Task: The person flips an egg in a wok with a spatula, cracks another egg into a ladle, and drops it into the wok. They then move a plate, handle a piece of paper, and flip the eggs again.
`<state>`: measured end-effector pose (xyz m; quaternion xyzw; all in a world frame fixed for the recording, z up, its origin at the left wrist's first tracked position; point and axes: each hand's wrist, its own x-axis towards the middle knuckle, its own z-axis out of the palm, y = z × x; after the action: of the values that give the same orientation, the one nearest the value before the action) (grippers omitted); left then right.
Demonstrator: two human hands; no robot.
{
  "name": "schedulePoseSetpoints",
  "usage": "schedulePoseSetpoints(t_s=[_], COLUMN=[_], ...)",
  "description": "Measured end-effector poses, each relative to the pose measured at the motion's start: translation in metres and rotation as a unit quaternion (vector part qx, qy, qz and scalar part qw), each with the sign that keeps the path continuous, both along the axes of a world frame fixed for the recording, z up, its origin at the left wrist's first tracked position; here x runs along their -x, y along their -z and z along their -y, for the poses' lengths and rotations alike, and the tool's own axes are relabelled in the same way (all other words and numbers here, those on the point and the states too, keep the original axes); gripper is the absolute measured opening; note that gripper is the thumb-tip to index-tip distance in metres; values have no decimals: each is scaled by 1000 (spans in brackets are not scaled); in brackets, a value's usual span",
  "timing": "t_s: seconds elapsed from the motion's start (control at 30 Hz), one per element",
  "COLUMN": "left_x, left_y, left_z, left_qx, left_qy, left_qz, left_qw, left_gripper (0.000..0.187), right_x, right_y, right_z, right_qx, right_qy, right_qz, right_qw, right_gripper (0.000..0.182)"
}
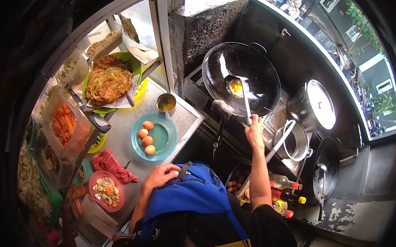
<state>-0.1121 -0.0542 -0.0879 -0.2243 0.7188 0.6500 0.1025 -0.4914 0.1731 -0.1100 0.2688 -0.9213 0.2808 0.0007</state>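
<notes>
My right hand (254,126) is wrapped round the handle of a metal spatula (246,101). The spatula's blade is in a large black wok (266,73), touching an egg (235,86) with yellow yolk showing. My left hand (161,174) rests by the blue bag (194,190) at my front, its fingers bent together; I cannot make out whether they hold anything. Beyond it, on the metal counter, a teal plate (165,137) bears several brown eggs (147,125). A metal cup (166,103) with yellow liquid and a utensil stands just above the plate.
At the left are fried omelettes (108,85), a tub of carrots (63,124), a red cloth (113,164) and a pink plate (97,190) of chopped food. To the right stand a lidded pot (313,105), an open pot (295,144), bottles (284,181) and a second wok (323,163).
</notes>
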Motion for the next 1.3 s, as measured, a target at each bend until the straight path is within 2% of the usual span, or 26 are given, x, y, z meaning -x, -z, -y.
schedulePoseSetpoints(t_s=[0.17,0.23,0.3,0.33,0.43,0.47,0.5,0.6,0.63,0.7,0.83,1.0,1.3], left_x=[2,2,1,0,0,0,0,6,9,14,25,29,27], left_y=[-2,0,4,5,8,8,8,4,4,4,-4,-2,-9], left_z=[-2,-4,-3,-3,-2,-2,-3,-3,-2,-1,-1,-1,-2], left_qx=[-2,-16,4,6,11,11,10,10,9,11,2,18,23], left_qy=[1,-8,2,0,-4,1,5,27,31,50,69,98,100], left_qz=[4,6,3,2,-3,2,7,10,11,15,13,2,19], left_qw=[1000,1000,1000,1000,1000,1000,1000,1000,999,999,998,995,995], left_gripper=[32,32,32,32,32,32,32,32,32,32,32,32,32], right_x=[23,45,57,43,36,30,8,-14,-19,-30,-50,-68,-70], right_y=[-16,0,3,-22,-17,-19,-53,-70,-70,-68,-63,-62,-54], right_z=[19,15,12,14,3,-8,-6,-22,-27,-39,-57,-61,-60], right_qx=[-59,-55,136,140,256,326,379,465,466,503,515,523,511], right_qy=[75,81,44,70,72,94,119,117,121,130,143,172,177], right_qz=[34,2,11,49,31,167,242,286,285,324,351,365,375], right_qw=[995,995,990,986,964,926,885,830,829,791,769,751,753], right_gripper=[67,60,55,54,54,55,55,55,55,56,60,59,61])
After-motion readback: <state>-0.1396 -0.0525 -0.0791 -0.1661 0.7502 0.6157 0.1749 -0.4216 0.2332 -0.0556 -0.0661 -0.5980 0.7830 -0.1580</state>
